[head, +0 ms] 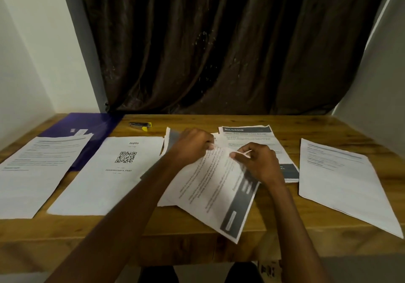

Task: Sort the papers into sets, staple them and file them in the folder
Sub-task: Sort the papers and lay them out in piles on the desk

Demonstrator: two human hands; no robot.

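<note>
at table centre, both your hands pinch the top edge of the sheet: left hand & right hand clamped on it. thin, floppy, tears easily, so grip near the corners, w/ light pull.

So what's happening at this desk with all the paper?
A person is sorting printed papers. Both hands, left hand and right hand, pinch the top edge of a tilted sheet over the middle pile. Other sheets lie spread across the wooden table; the stapler and purple folder sit untouched.
</note>
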